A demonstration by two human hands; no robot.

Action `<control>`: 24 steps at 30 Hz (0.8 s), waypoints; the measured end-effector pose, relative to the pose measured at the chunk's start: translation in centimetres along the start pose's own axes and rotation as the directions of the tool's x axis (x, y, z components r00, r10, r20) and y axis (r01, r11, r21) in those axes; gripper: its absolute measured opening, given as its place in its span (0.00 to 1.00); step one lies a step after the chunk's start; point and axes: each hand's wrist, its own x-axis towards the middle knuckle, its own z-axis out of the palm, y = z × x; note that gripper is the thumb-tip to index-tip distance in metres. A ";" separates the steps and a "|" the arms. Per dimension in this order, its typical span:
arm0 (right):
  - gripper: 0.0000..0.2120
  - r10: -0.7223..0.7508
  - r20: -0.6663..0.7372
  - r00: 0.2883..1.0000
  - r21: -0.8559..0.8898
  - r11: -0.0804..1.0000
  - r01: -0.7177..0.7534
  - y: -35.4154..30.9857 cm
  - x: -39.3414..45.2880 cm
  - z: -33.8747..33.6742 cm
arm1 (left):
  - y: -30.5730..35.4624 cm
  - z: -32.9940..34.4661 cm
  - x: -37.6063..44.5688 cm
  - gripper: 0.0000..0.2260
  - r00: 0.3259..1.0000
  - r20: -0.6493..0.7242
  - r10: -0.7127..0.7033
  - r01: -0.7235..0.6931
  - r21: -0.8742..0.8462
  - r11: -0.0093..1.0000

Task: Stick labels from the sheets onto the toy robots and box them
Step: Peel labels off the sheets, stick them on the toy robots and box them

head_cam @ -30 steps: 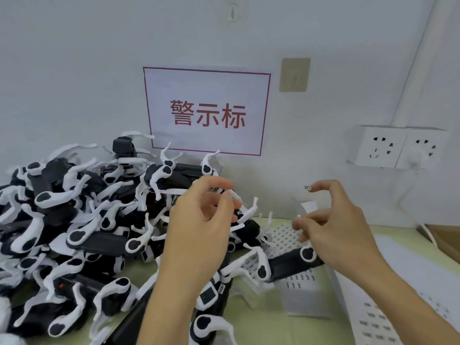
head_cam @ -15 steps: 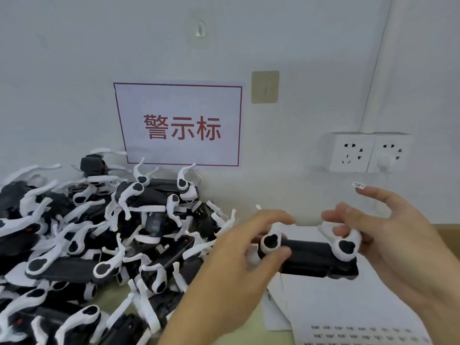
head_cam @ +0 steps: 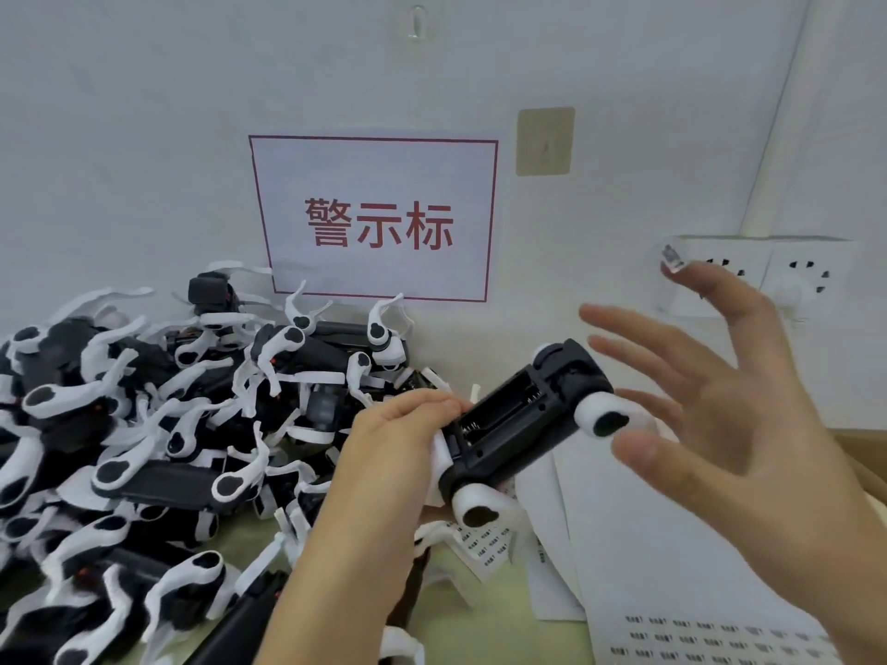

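Left grip: the left hand [head_cam: 384, 453] has its fingers curled round 1 end of the toy robot [head_cam: 518, 417], clamping it clear of the table [head_cam: 480, 631], underside up.
Right grip: the right hand [head_cam: 729, 424] is spread, fingers straight and apart, holding nothing in the palm; it sits just beside the toy's far end, and whether it touches I cannot tell.
Label: 1 small label [head_cam: 671, 257] clings to the raised fingertip.
Toy face: the open battery bay faces up, so my guess is the label belongs on the flat black shell beside it.
Doing it well: keep the left hand firm and the toy level, bring the fingertip down flat, then rub the label from 1 edge across to avoid a crease.
Risk: the label could fold on itself before contact.
Supply: the label sheets [head_cam: 696, 638] lie under the right wrist; the pile of toy robots [head_cam: 144, 424] waits to the left.
Box: a brown edge at far right may be the box; too little shows.
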 end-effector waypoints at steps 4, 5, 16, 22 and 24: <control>0.45 0.023 0.029 0.999 -0.019 1.000 -0.022 -0.1 0.0 0.3 | -0.1 -0.8 0.4 0.17 0.986 0.139 -0.096 0.129 -0.250 0.960; 0.45 0.037 0.018 0.999 -0.026 0.999 -0.036 -0.1 0.0 0.2 | -0.4 -0.6 0.8 0.19 0.979 0.099 -0.180 0.200 -0.263 0.944; 0.30 0.247 -0.228 0.942 0.137 0.966 -0.220 -0.5 0.2 0.0 | 0.9 -0.7 -0.6 0.31 0.841 0.469 0.269 -0.330 0.051 0.943; 0.23 0.311 -0.345 0.886 0.056 0.949 -0.311 -2.0 0.4 1.4 | 0.8 -0.2 -1.2 0.24 0.750 0.416 0.514 -0.611 0.139 0.779; 0.24 0.318 -0.387 0.865 0.071 0.946 -0.316 -2.3 0.5 1.5 | 0.7 0.0 -1.3 0.21 0.722 0.394 0.568 -0.659 0.144 0.738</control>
